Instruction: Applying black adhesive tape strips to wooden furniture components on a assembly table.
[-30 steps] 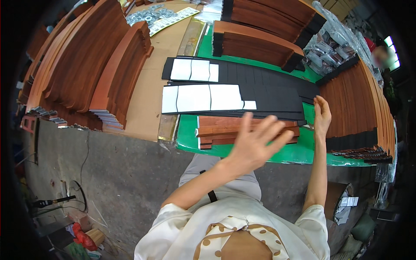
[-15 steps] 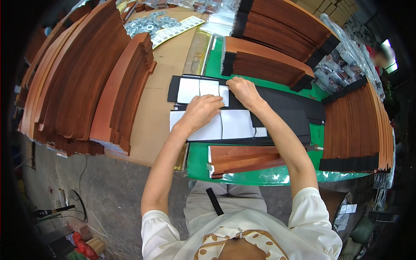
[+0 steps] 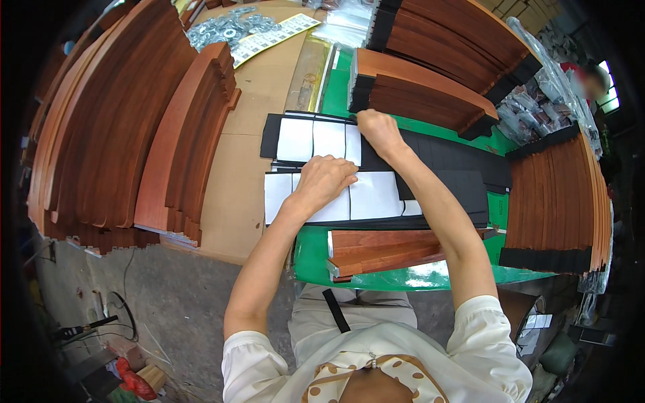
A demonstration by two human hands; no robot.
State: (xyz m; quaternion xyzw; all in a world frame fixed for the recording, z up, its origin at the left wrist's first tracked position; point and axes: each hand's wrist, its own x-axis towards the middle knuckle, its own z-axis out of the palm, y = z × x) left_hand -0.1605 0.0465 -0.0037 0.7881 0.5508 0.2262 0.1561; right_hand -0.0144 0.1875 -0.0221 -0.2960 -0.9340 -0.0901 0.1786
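My left hand point(image 3: 324, 180) lies over white rectangular backing pieces point(image 3: 376, 195), its fingers stretched together and resting flat near the gap between two rows. These pieces lie on thin black sheets point(image 3: 443, 164). At the far edge of the upper row, my right hand point(image 3: 379, 134) is closed in a pinch. A dark bit shows at its fingertips, apparently the edge of a black strip point(image 3: 352, 117); the fingers partly hide it. Another black strip point(image 3: 336, 311) lies across my lap.
Curved brown wooden pieces point(image 3: 107, 127) stand stacked at the left. More stacks point(image 3: 430, 101) stand at the back and right point(image 3: 554, 201), some with black ends. A wooden piece point(image 3: 383, 252) lies along the near edge of the green surface point(image 3: 309, 258). Metal washers point(image 3: 232, 30) lie at the back left.
My right hand has moved slightly away from me and curled tighter at the far edge. My left hand has shifted a little right and nearer. The view has shifted slightly.
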